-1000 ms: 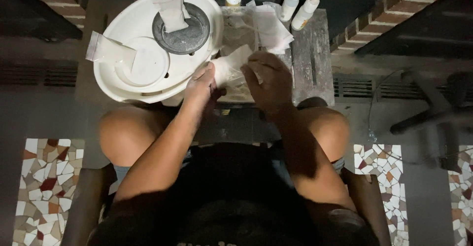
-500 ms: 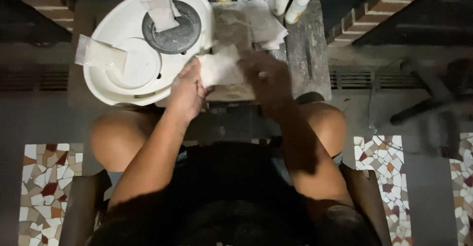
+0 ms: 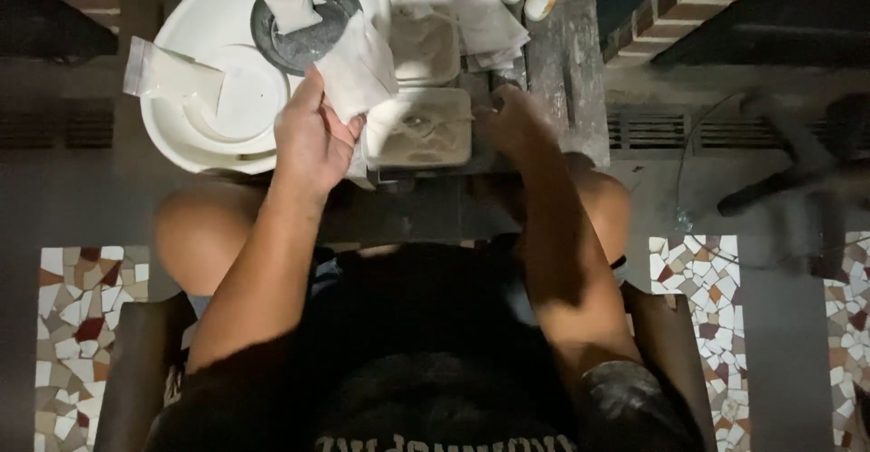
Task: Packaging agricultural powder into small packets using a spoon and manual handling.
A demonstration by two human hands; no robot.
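Hands apart: left hand [image 3: 313,139] grips plastic pouch [image 3: 355,70]; right hand [image 3: 515,121] grip unclear.

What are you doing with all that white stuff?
A person sits at a small stone bench. Their left hand holds a small clear bag of pale powder over the edge of a big white tray. Their right hand rests by a shallow container that holds pale powder and what looks like a spoon. More bags lie on the tray.
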